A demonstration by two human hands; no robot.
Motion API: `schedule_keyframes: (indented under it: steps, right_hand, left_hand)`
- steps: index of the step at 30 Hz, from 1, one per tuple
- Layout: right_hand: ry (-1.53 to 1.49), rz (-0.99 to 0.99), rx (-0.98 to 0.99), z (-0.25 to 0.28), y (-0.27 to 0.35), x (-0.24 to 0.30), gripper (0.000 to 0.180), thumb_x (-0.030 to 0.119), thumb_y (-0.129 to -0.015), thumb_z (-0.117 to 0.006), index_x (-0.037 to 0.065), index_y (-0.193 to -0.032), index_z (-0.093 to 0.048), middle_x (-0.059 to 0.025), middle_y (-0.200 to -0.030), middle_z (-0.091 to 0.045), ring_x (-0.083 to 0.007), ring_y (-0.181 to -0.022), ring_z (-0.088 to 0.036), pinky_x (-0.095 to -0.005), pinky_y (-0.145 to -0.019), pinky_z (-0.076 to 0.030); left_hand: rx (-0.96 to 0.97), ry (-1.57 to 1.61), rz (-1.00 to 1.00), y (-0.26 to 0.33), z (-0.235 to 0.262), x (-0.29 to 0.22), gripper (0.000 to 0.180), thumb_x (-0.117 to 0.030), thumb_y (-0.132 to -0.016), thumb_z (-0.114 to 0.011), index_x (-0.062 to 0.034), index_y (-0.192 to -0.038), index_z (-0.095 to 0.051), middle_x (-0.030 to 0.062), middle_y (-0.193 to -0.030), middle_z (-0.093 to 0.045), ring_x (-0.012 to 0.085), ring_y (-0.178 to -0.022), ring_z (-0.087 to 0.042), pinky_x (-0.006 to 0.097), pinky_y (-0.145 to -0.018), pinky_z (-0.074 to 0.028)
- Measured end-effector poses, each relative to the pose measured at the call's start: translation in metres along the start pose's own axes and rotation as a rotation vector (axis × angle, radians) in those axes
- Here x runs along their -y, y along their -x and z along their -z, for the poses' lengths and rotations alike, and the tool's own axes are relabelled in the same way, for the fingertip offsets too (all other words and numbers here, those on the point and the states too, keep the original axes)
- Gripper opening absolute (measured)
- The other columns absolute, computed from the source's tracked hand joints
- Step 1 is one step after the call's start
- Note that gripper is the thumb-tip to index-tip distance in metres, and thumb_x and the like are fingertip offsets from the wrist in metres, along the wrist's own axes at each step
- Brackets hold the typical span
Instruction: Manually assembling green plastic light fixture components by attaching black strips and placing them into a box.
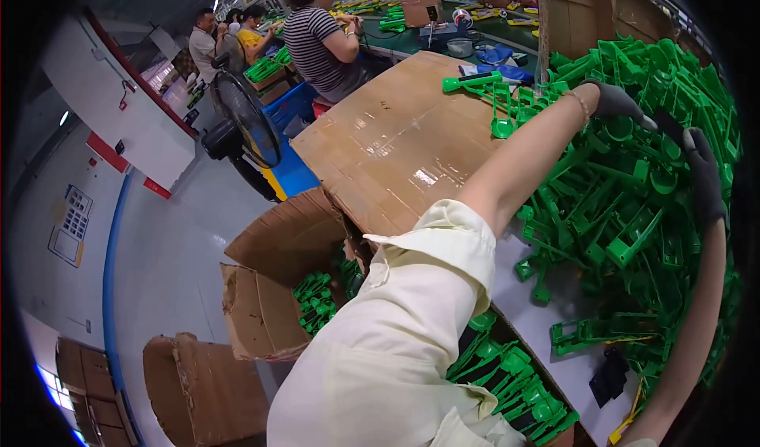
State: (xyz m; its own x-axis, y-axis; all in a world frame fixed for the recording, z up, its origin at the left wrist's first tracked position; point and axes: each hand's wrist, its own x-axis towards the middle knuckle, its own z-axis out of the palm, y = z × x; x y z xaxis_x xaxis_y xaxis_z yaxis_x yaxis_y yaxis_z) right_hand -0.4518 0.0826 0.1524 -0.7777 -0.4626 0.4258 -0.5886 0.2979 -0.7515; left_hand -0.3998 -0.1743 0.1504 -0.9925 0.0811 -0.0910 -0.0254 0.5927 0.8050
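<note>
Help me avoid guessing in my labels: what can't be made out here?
All in the head view:
Dark piece: full outline, partly covered by the left hand and right hand.
Green pile: lower layers, under its top layer.
Left carton of parts: some contents, behind the cream sleeve.
Right arm: upper part, cut off by the lower edge.
Far yellow items: details, too small.

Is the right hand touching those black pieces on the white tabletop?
Apart: the head view shows green parts between the right hand and the black pieces.
</note>
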Motion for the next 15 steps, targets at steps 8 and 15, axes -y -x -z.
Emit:
schedule_keyframes:
  steps: [8, 15]
  right_hand:
    - [0.029, 0.118, -0.172, -0.031, 0.012, 0.023, 0.029, 0.03, -0.093, -0.053, 0.005, -0.107, -0.057, 0.0003, -0.094, -0.056, -0.0086, -0.087, -0.047, -0.0232, -0.08, -0.038]
    - [-0.026, 0.317, -0.215, -0.061, 0.07, 0.067, 0.022, 0.025, -0.093, -0.054, 0.005, -0.101, -0.058, -0.0009, -0.093, -0.058, -0.0091, -0.087, -0.05, -0.0252, -0.079, -0.041]
  left_hand:
    - [-0.333, 0.055, -0.322, 0.02, -0.021, 0.001, 0.037, -0.034, -0.065, -0.079, -0.004, -0.084, -0.07, 0.0071, -0.072, -0.066, 0.0143, -0.07, -0.06, 0.028, -0.068, -0.048]
    - [-0.37, 0.165, -0.528, 0.09, -0.048, 0.017, 0.035, -0.033, -0.063, -0.078, -0.0081, -0.087, -0.071, 0.0089, -0.089, -0.065, 0.0211, -0.083, -0.061, 0.033, -0.077, -0.048]
